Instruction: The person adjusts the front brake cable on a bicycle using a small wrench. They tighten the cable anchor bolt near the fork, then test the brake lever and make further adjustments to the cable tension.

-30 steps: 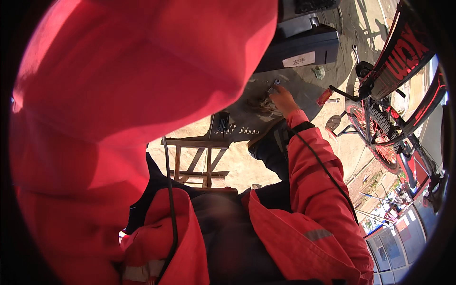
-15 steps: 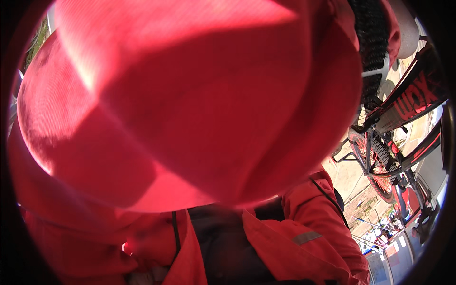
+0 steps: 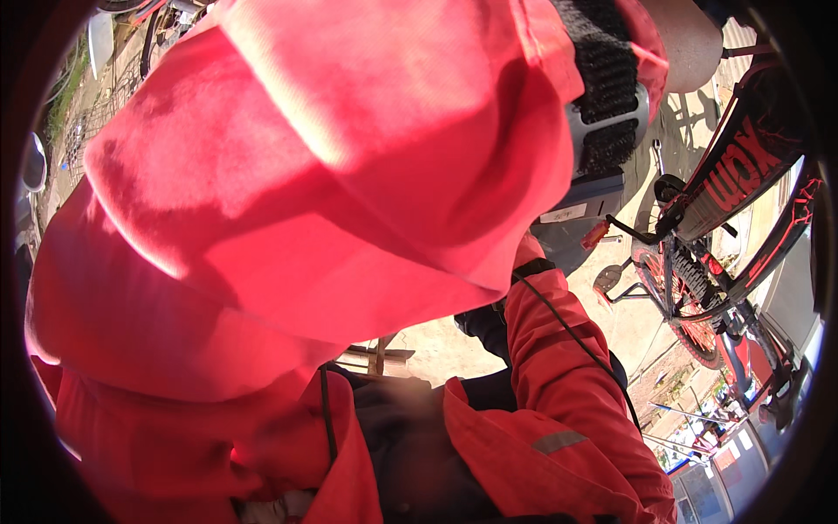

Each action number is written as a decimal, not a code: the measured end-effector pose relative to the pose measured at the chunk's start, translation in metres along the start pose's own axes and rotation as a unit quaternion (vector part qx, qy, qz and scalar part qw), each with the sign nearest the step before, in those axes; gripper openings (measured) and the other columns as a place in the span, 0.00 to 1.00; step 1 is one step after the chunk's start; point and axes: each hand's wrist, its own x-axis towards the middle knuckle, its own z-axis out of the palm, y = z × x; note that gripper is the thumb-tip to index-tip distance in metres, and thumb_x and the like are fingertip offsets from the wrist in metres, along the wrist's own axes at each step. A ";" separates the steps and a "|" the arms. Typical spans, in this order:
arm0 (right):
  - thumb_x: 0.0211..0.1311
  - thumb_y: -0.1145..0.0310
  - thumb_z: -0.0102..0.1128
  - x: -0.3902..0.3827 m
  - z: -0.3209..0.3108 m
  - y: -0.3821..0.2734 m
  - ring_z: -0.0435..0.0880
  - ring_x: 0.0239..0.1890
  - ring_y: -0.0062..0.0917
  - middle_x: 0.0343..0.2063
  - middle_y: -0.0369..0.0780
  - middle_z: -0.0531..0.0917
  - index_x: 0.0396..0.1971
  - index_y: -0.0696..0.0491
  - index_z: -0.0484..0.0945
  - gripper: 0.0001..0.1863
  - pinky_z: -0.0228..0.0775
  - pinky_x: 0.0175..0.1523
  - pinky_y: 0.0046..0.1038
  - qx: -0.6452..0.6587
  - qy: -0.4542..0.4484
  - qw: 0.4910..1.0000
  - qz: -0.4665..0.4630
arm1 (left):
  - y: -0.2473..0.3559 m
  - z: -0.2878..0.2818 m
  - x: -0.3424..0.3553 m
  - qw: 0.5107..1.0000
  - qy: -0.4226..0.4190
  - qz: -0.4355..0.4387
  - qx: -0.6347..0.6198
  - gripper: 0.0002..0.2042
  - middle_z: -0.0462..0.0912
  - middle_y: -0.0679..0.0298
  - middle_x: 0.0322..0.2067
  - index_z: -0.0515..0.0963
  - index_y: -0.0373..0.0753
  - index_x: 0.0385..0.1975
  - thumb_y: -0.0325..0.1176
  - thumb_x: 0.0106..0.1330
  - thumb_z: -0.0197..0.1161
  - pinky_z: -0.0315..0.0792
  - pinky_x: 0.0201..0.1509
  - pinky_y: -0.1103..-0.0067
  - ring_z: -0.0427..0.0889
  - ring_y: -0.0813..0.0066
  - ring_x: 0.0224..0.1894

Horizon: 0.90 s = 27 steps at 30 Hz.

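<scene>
My left arm crosses the view in a bright red sleeve, very near and hiding most of the middle. A black woven strap with a grey buckle circles its wrist end. Past the cuff, part of my left hand shows, beside the black bicycle frame with red lettering; its fingers do not show clearly. My right arm, in a red sleeve with a thin black cord along it, reaches up behind the left sleeve. A dark band is at its wrist, and the right hand is hidden.
The bicycle's red-rimmed wheel and a red pedal are at right. A dark box with a pale label stands on the sunlit ground. Wooden pieces lie below my arm. Cluttered items fill the lower right.
My left arm has swung up and leftward, uncovering the dark box, the pedal, the wooden pieces and more of my right sleeve. More of my left hand shows past the cuff.
</scene>
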 end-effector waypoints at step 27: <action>0.67 0.74 0.57 -0.035 -0.264 -0.275 0.78 0.30 0.17 0.32 0.35 0.81 0.53 0.60 0.76 0.15 0.69 0.34 0.22 0.395 0.036 0.912 -0.101 | 0.068 -0.027 0.055 0.896 0.099 -0.198 -0.386 0.13 0.87 0.61 0.29 0.83 0.39 0.39 0.43 0.71 0.64 0.67 0.32 0.76 0.84 0.72 0.28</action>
